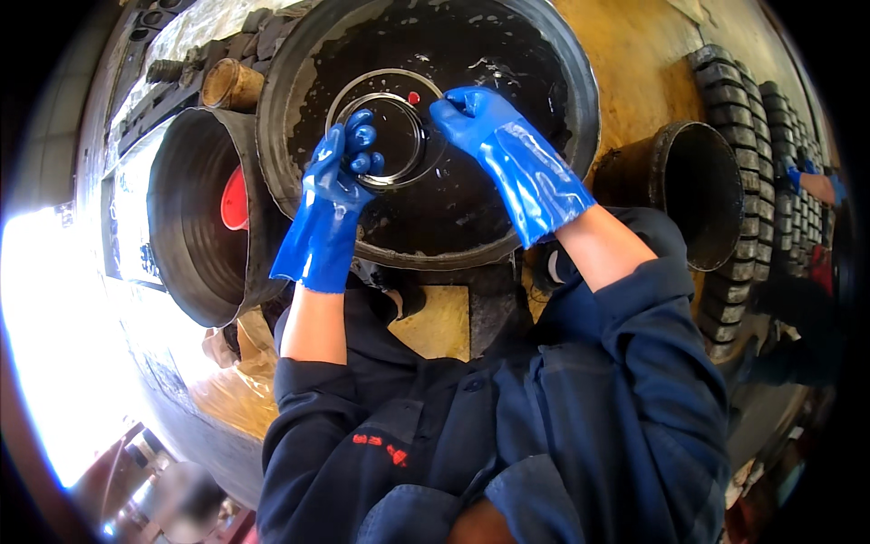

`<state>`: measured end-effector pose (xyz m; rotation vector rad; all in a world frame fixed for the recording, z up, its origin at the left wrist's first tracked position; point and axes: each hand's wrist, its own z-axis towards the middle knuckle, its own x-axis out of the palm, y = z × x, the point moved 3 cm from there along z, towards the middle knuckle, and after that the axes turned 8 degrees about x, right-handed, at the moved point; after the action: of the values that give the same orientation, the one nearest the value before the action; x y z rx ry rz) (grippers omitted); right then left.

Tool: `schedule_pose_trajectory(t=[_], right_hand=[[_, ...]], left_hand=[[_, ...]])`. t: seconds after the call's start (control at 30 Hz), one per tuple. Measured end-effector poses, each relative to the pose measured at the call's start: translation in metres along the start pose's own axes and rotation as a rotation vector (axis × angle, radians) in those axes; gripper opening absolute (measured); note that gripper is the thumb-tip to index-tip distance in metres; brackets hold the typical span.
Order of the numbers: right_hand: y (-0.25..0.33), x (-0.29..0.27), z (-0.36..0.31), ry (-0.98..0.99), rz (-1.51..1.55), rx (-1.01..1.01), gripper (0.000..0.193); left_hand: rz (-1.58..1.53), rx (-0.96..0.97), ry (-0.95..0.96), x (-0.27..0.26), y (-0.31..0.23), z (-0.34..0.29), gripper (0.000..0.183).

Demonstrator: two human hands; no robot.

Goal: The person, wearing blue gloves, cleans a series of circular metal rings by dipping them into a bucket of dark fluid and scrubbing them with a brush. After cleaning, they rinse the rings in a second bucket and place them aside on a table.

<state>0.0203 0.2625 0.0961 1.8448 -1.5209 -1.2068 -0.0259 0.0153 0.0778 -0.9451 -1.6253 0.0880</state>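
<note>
Where the metal ring (419, 145) is: over the dark liquid (471, 186) in the wide tub (583, 91), left of its middle; I can't tell from here whether the lower edge dips in.

Left hand (337, 172): closed on the ring's near left side, thumb outside and fingers curled through the hollow.

Right hand (476, 118): fingers drawn together beside the ring's far right edge; I can't make out whether they pinch the edge, something small, or nothing.

Slip risk: both blue gloves (315, 240) shine as if wet, so the ring could slide out of the left hand and drop into the tub, where the murk would hide it.

Knock risk: a hard push from the right hand could tip the ring against that one-sided hold.

Ring: thin, round, silvery and glossy, hollow through the centre; two bright circles show, one larger, perhaps the two rims of one piece or two separate rings.

Red spot (414, 97): small, vivid, by the ring's far edge; I can't say what.
</note>
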Motion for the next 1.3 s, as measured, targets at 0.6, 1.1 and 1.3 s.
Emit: schedule_pose_trajectory(t=[0.6, 1.1, 1.3], right_hand=[[0.015, -0.045, -0.018, 0.001, 0.472, -0.263, 0.033], [-0.107, 0.005, -0.085, -0.359, 0.240, -0.248, 0.027], [-0.102, 0.019, -0.078, -0.388, 0.183, -0.270, 0.030]], left_hand=[[0.008, -0.081, -0.291, -0.027, 0.011, 0.022, 0.041], [0.819, 0.283, 0.132, 0.049, -0.019, -0.049, 0.044], [1.133, 0.424, 0.008, 0.030, -0.035, -0.055, 0.039]])
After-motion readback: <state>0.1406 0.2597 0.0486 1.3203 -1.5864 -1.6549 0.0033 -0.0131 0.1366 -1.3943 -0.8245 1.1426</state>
